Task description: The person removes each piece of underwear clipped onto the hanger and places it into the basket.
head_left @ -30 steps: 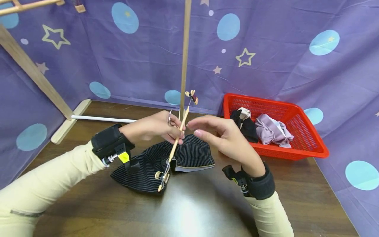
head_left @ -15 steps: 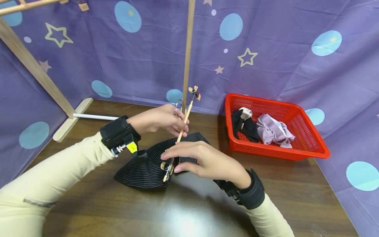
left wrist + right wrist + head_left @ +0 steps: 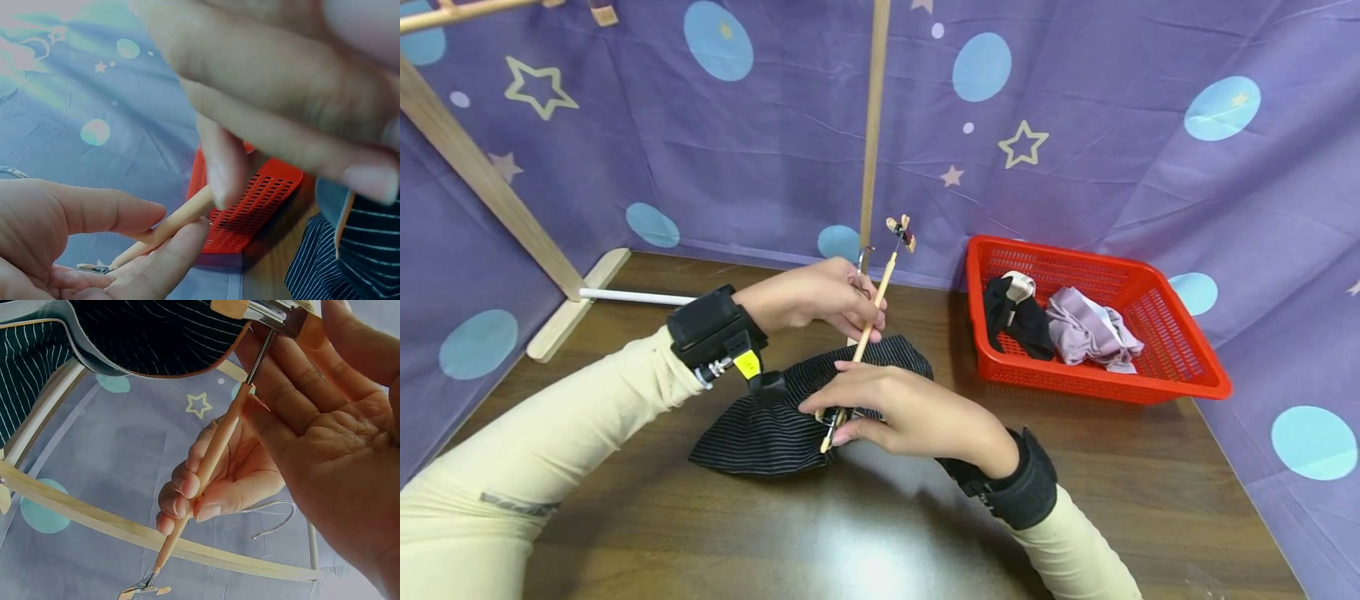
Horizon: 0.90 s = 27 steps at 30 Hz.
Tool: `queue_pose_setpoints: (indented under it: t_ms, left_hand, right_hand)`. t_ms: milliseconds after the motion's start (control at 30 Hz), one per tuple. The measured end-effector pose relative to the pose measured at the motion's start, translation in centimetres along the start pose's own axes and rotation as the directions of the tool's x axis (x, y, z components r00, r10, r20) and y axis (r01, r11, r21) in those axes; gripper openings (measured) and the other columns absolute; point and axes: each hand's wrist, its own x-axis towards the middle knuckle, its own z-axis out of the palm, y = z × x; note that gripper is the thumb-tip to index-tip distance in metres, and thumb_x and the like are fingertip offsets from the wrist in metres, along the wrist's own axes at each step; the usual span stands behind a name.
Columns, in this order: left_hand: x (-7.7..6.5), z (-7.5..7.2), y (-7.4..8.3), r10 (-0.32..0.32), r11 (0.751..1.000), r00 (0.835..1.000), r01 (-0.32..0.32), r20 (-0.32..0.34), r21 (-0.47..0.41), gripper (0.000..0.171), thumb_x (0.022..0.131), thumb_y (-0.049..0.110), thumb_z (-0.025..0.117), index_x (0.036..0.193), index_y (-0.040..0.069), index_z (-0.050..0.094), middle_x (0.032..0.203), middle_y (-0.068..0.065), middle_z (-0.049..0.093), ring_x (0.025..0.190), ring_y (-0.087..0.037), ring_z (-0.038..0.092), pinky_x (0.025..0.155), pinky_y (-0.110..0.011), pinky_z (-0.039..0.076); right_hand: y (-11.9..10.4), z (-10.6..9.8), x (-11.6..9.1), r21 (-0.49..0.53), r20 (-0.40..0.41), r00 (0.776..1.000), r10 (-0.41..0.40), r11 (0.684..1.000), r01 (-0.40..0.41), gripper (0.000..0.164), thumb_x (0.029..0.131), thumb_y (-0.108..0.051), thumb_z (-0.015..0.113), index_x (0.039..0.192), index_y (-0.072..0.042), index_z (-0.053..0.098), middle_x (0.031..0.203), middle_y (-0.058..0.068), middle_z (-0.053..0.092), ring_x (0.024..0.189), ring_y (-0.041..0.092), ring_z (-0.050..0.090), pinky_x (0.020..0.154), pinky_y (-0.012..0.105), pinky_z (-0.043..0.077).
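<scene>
My left hand (image 3: 846, 304) grips the wooden bar of a clip hanger (image 3: 874, 308) near its middle, with the metal hook beside the fingers. The far-end clip (image 3: 901, 232) points away. My right hand (image 3: 898, 408) surrounds the near-end clip (image 3: 310, 331), its fingers mostly straight and its thumb alongside. Below the hanger, a black garment with thin pale stripes (image 3: 760, 442) lies on the table, partly covered by the hands. In the right wrist view, its grey-lined, orange-trimmed edge passes close by that clip. Whether the clip bites the cloth, I cannot tell.
A red perforated basket (image 3: 1097, 387) stands on the right, holding a black cloth item (image 3: 1033, 325) and a pale pink one (image 3: 1090, 329). Behind the hands rises a wooden post (image 3: 872, 133). A wooden stand foot (image 3: 580, 304) with a white rod (image 3: 636, 296) sits at the left.
My right hand has moved left and toward me, from beside the left hand to the hanger's near clip. The left hand, still gripping the hanger, has shifted slightly right.
</scene>
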Motion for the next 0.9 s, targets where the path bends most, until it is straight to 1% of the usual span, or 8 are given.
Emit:
queue_pose_setpoints:
  t_ms: [67,133,233,300,433,600,733,900]
  left_hand:
    - [0.05,-0.02,0.02,-0.003,1.000,1.000,0.003,0.009,0.003,0.018,0.096,-0.003,0.059,0.113,-0.010,0.059,0.093,-0.013,0.072,0.080,-0.016,0.075,0.083,-0.034,0.063]
    - [0.08,-0.03,0.05,-0.004,1.000,1.000,0.004,0.022,0.008,0.017,0.096,-0.003,0.059,0.112,-0.009,0.058,0.092,-0.013,0.072,0.080,-0.016,0.075,0.083,-0.034,0.063]
    - [0.09,-0.03,0.04,-0.004,1.000,0.999,0.003,0.043,0.019,0.013,0.096,-0.003,0.060,0.108,-0.008,0.058,0.092,-0.014,0.073,0.079,-0.015,0.075,0.083,-0.034,0.063]
    - [0.08,-0.02,0.05,-0.003,1.000,0.998,0.002,0.056,0.018,0.011,0.096,-0.003,0.060,0.106,-0.007,0.058,0.090,-0.012,0.073,0.078,-0.015,0.074,0.083,-0.033,0.063]
    - [0.06,-0.10,0.01,-0.002,1.000,0.997,0.001,0.074,0.016,0.010,0.096,-0.003,0.061,0.105,-0.006,0.057,0.087,-0.009,0.071,0.078,-0.014,0.074,0.084,-0.033,0.063]
    - [0.20,-0.22,-0.08,0.006,0.999,0.997,-0.008,0.082,0.031,0.010,0.097,-0.002,0.062,0.105,-0.006,0.058,0.087,-0.008,0.072,0.079,-0.014,0.074,0.084,-0.032,0.062]
    - [0.30,-0.17,-0.15,0.013,0.999,0.996,-0.017,0.086,0.040,0.010,0.097,-0.001,0.061,0.105,-0.007,0.059,0.088,-0.008,0.072,0.080,-0.014,0.075,0.086,-0.034,0.062]
    - [0.45,0.07,-0.19,0.011,0.999,0.997,-0.014,0.079,0.034,0.007,0.097,-0.001,0.061,0.103,-0.006,0.059,0.088,-0.008,0.072,0.079,-0.014,0.075,0.086,-0.034,0.062]
  right_hand:
    - [-0.02,0.05,-0.02,-0.011,0.004,1.000,0.003,1.000,-0.003,0.034,0.094,-0.013,0.072,0.127,-0.006,0.069,0.123,0.002,0.073,0.122,0.011,0.064,0.124,0.028,0.030]
    - [-0.12,0.04,-0.04,-0.015,0.010,1.000,0.010,1.000,-0.009,0.032,0.094,-0.013,0.072,0.125,-0.007,0.070,0.121,0.001,0.073,0.118,0.010,0.065,0.119,0.025,0.038]
    - [-0.31,0.01,-0.09,0.006,0.016,1.000,0.023,1.000,-0.023,0.029,0.093,-0.012,0.072,0.122,-0.009,0.071,0.115,-0.001,0.073,0.110,0.009,0.064,0.106,0.021,0.048]
    - [-0.40,0.02,-0.11,0.015,0.017,1.000,0.027,1.000,-0.027,0.027,0.093,-0.012,0.072,0.120,-0.010,0.071,0.112,-0.001,0.072,0.104,0.007,0.063,0.096,0.018,0.051]
    - [-0.45,0.07,-0.08,0.021,-0.001,1.000,0.023,1.000,-0.023,0.022,0.092,-0.010,0.073,0.115,-0.010,0.071,0.109,-0.003,0.072,0.101,0.005,0.063,0.093,0.018,0.052]
    - [-0.39,0.07,-0.05,0.030,-0.028,0.999,0.015,0.999,-0.014,0.021,0.091,-0.007,0.075,0.111,-0.009,0.072,0.104,-0.003,0.073,0.097,0.006,0.064,0.089,0.016,0.052]
    - [-0.18,0.10,-0.07,0.021,-0.043,0.999,-0.002,1.000,0.003,0.020,0.089,-0.007,0.076,0.108,-0.008,0.073,0.103,-0.002,0.074,0.096,0.005,0.065,0.090,0.016,0.052]
    - [0.11,0.04,-0.18,0.059,-0.053,0.998,-0.017,0.998,0.020,0.019,0.086,0.002,0.076,0.103,-0.006,0.075,0.102,0.000,0.076,0.094,0.006,0.067,0.088,0.015,0.053]
